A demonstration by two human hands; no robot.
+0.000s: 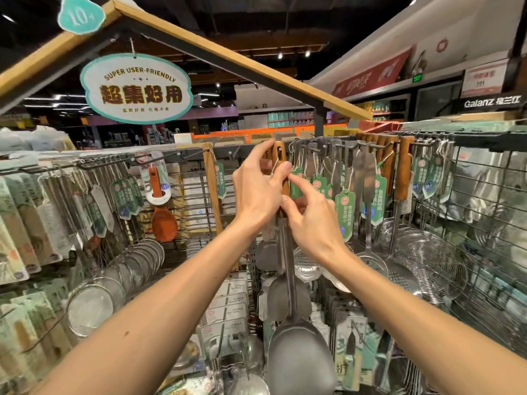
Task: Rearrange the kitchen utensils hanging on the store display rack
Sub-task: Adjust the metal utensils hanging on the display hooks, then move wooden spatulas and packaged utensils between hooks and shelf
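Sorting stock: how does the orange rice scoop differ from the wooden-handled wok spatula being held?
The rice scoop is orange throughout; the wok spatula pairs a wooden handle with grey metal. The wok spatula is far longer than the rice scoop. The rice scoop hangs untouched; the left hand and right hand hold the wok spatula. Both handles have a hole.

Dark ceiling (256,21) with small spotlights (280,55); oval hanging sign (137,88) under wooden roof frame (228,54); red banner (373,74) far right.
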